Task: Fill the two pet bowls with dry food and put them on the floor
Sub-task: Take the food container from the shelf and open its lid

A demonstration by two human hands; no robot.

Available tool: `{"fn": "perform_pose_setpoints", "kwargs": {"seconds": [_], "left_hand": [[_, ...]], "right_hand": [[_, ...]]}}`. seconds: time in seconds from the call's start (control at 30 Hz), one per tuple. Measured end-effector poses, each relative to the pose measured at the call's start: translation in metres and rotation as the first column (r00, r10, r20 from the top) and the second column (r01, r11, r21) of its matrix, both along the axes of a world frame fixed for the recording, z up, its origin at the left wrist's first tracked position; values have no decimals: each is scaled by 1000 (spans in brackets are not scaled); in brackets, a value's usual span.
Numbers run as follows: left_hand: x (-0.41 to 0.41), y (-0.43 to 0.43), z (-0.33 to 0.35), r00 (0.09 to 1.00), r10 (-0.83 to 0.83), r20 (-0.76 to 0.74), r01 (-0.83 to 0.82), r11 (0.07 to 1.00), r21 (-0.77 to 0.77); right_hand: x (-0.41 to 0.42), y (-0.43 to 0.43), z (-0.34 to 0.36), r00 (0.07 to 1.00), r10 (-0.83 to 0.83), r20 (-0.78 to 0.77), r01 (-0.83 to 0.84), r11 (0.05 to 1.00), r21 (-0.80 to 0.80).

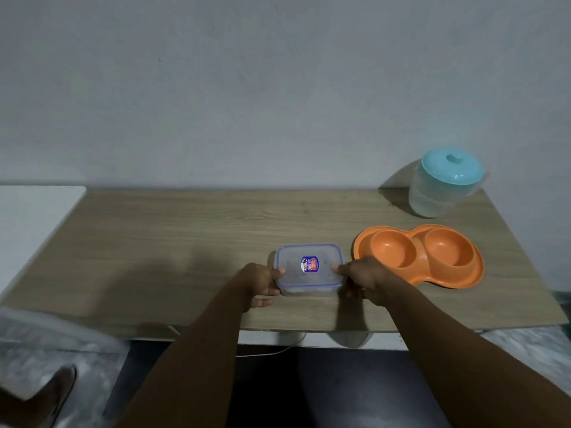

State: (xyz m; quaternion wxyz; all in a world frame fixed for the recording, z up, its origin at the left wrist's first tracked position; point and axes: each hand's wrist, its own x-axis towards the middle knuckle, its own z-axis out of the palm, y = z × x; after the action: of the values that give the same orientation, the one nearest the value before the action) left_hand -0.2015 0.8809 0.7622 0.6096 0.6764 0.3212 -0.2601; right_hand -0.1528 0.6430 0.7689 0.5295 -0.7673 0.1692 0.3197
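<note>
A small clear plastic box (309,270) with a blue-rimmed lid and a label sits on the wooden table (185,242) near its front edge. My left hand (261,284) grips the box's left side, thumb on the lid. On the opposite side my right hand (364,281) grips it the same way. What the box contains is hard to make out. To the right lies an orange double pet bowl (420,254); both of its wells look bare.
A clear jug with a teal lid (445,183) stands at the table's back right against the grey wall. A white surface (34,211) adjoins the table on the left. A thin cable (262,353) and dark floor lie below the front edge.
</note>
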Motion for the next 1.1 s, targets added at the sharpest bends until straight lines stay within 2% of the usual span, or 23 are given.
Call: {"fn": "perform_pose_setpoints", "kwargs": {"seconds": [0.13,0.3,0.43,0.5,0.6,0.67,0.7,0.77,0.83,0.9,0.93,1.0,1.1], "left_hand": [[3,6,-5,999,-33,5,33,998,-61],[9,12,-3,990,-109,87,106,994,35],[6,16,-2,984,-178,28,178,984,6],[4,17,2,957,-286,-57,288,957,35],[5,19,6,862,-470,-193,492,867,85],[10,17,7,856,-494,-152,513,849,124],[12,14,8,887,-456,-75,462,877,131],[17,6,10,950,-298,95,283,948,148],[20,-1,6,959,-215,183,171,958,231],[19,-7,-3,957,-240,162,183,935,305],[16,-11,-5,961,-249,117,208,936,286],[12,-19,-4,968,-251,11,245,952,181],[6,-25,1,971,-230,-68,234,971,51]], "right_hand": [[3,-2,-2,993,4,-117,3,998,62],[6,-5,2,983,39,-181,-19,993,114],[9,3,10,999,43,9,-43,999,-14],[15,8,10,989,58,134,-46,995,-89],[24,19,8,907,125,403,-21,967,-253],[24,27,6,854,122,505,-1,973,-232],[23,31,6,845,68,531,28,985,-170],[18,35,7,848,-89,522,118,993,-22],[10,37,6,862,-198,467,193,979,60],[-2,38,-2,876,-251,412,254,966,50],[-8,39,-7,884,-276,376,288,957,26],[-20,40,-17,898,-326,294,343,939,-7],[-23,40,-19,912,-338,231,351,936,-17]]}}
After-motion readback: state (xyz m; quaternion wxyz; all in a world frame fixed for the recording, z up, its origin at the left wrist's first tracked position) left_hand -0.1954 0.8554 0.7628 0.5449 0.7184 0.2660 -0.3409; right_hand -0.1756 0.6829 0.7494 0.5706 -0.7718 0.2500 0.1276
